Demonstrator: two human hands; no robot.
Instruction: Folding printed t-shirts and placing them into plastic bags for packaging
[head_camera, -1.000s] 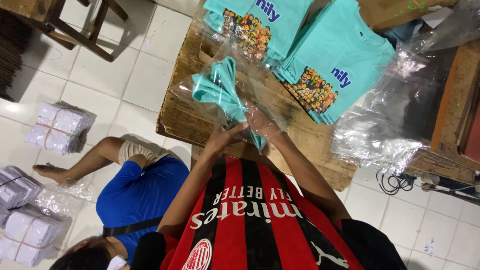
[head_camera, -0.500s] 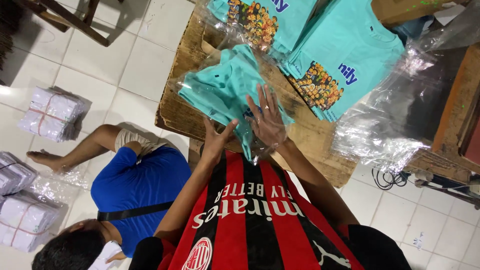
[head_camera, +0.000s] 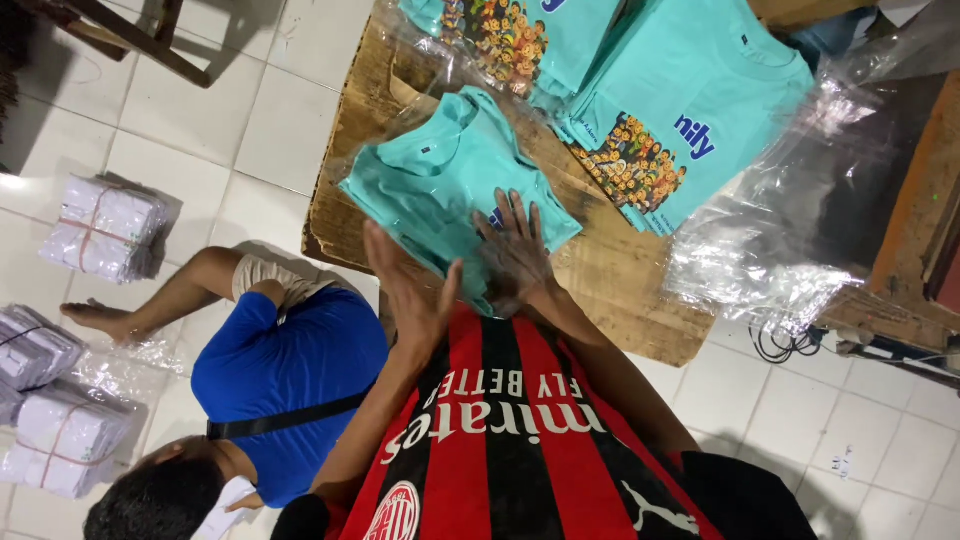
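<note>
On the cardboard-covered table (head_camera: 620, 300), a folded turquoise T-shirt in a clear plastic bag (head_camera: 440, 190) lies under both flat, spread-fingered hands: left hand (head_camera: 410, 285), right hand (head_camera: 515, 255). Just beyond it lie stacked printed turquoise shirts (head_camera: 680, 100), with loose clear bags (head_camera: 790, 230) to the right.

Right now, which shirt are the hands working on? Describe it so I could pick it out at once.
Start at the brown cardboard sheet on the white tiled floor. Three lots of turquoise shirts lie on it; take the bagged shirt nearest the person, under the left hand and right hand. Unlike the shirt stacks beyond, it lies alone, its printed picture mostly hidden.
</note>
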